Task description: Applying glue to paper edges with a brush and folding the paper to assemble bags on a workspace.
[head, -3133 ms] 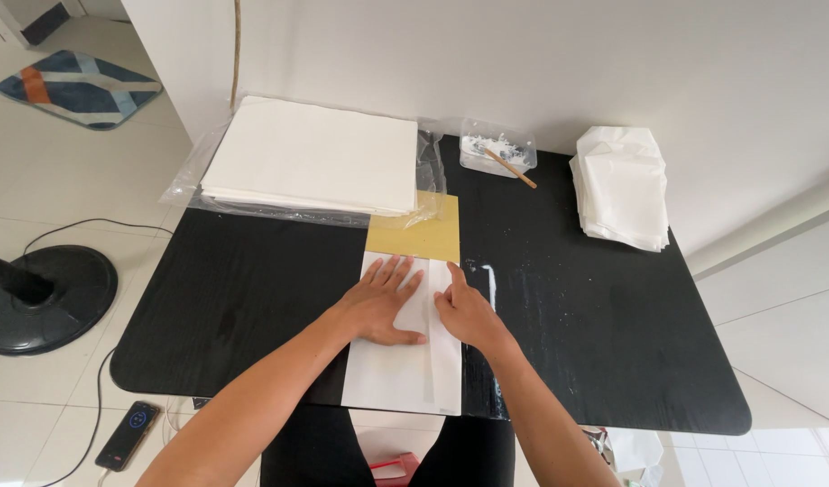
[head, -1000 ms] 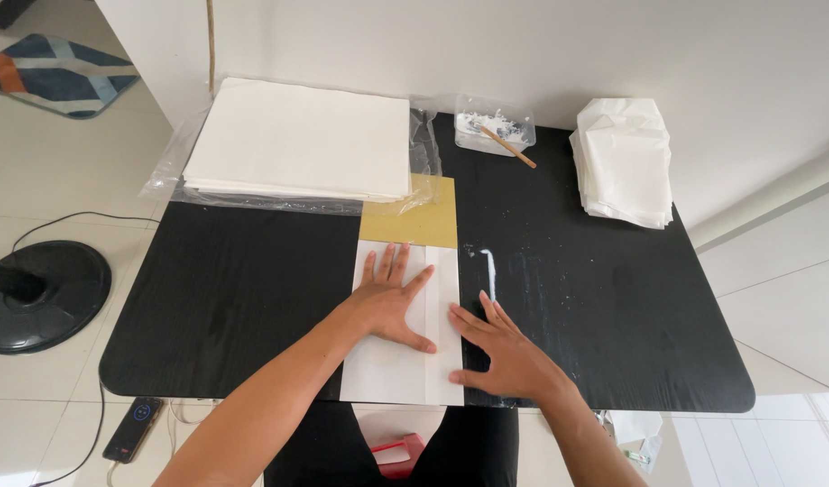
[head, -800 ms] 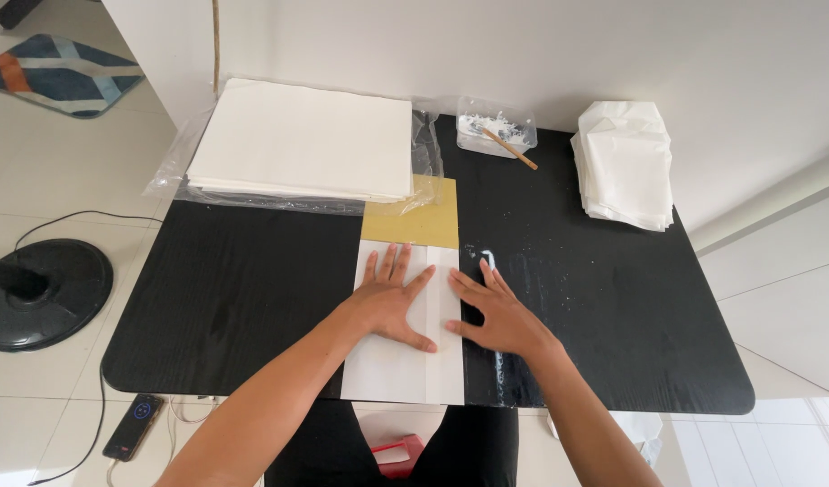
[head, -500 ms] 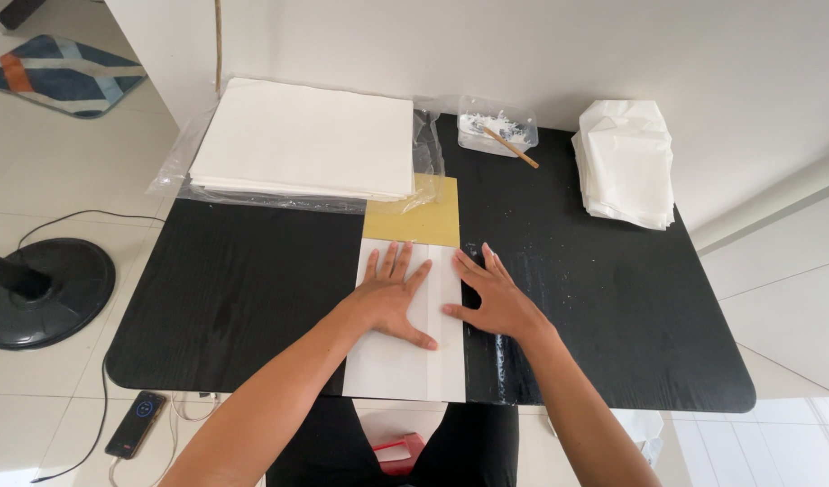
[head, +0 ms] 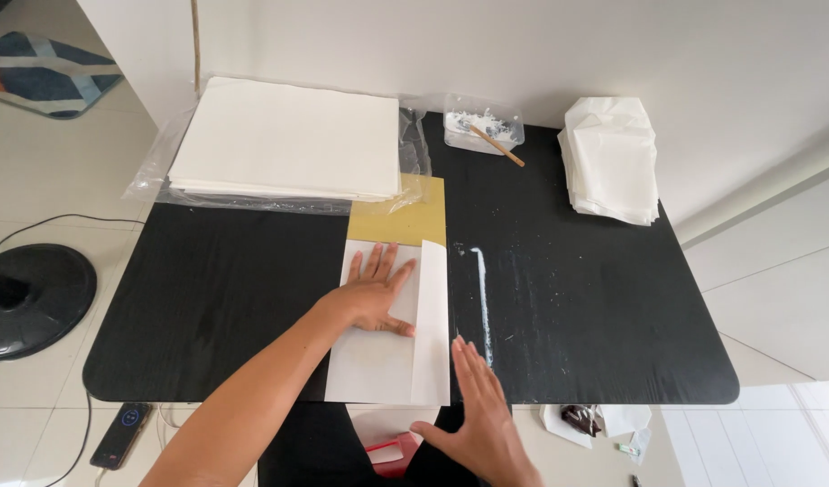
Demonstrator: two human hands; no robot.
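Since half a second ago the right hand (head: 476, 410) has slid back off the sheet (head: 389, 329) toward the near edge of the surface (head: 216, 298); the left hand (head: 376, 293) has stayed where it was. The right hand now hovers open, fingers together and palm down, just off the sheet's near right corner, touching nothing that can be made out. The left hand lies flat and spread on the sheet's upper middle, pinning it, gripping nothing.

The sheet is white paper lying lengthwise away from the body, with a long flap (head: 432, 316) folded over along its right side, just beside the left fingertips. It looks light, thin and limp, likely to slide on the dark surface unless pressed; it would crease easily, so the folded edge or a corner seems the sensible place to take hold.

Right of the flap a thin white streak (head: 482, 302) runs along the surface. Beyond the left hand a yellow sheet (head: 405, 221) shows from under the white one. Farther off, a stack of white paper (head: 288, 140) rests on clear plastic wrap to the left, a small clear tub (head: 482, 126) with a wooden stick stands ahead, and a pile of folded white pieces (head: 611, 158) sits far right.
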